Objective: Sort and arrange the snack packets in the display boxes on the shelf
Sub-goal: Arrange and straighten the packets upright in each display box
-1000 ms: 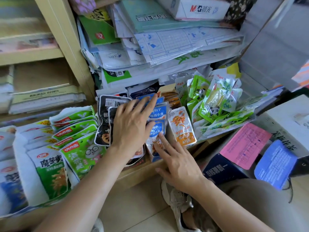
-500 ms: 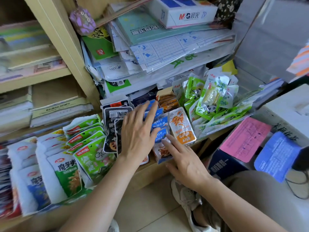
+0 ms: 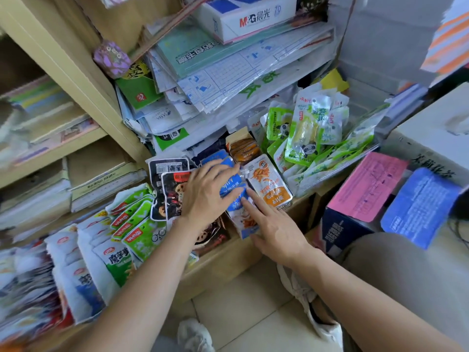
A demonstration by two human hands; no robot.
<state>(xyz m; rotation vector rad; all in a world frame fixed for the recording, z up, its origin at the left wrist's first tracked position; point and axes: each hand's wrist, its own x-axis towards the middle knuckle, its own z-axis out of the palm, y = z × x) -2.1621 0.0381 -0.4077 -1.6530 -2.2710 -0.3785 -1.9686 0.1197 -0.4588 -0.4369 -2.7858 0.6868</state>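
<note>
Rows of snack packets stand in display boxes on the low shelf [image 3: 223,260]. My left hand [image 3: 206,193] lies flat on the blue packets [image 3: 232,185], fingers spread, its palm covering part of the black packets [image 3: 168,185] on the left. My right hand [image 3: 272,228] reaches in from below, with straight fingers touching the front of the blue row. Orange-and-white packets [image 3: 270,182] stand just right of the blue ones. Green panda packets [image 3: 305,134] are heaped further right. Green-and-white packets [image 3: 132,224] fill the boxes on the left.
Stacks of paper and plastic folders [image 3: 228,72] overhang the snacks from above, topped by a white stationery box [image 3: 251,17]. A dark box with pink [image 3: 368,186] and blue [image 3: 418,207] paper pads sits at right. My shoes and knee are on the tiled floor [image 3: 241,313] below.
My left hand slid right from the black packets onto the blue ones. My right hand moved up against the front of the blue row. The view shifted closer.
</note>
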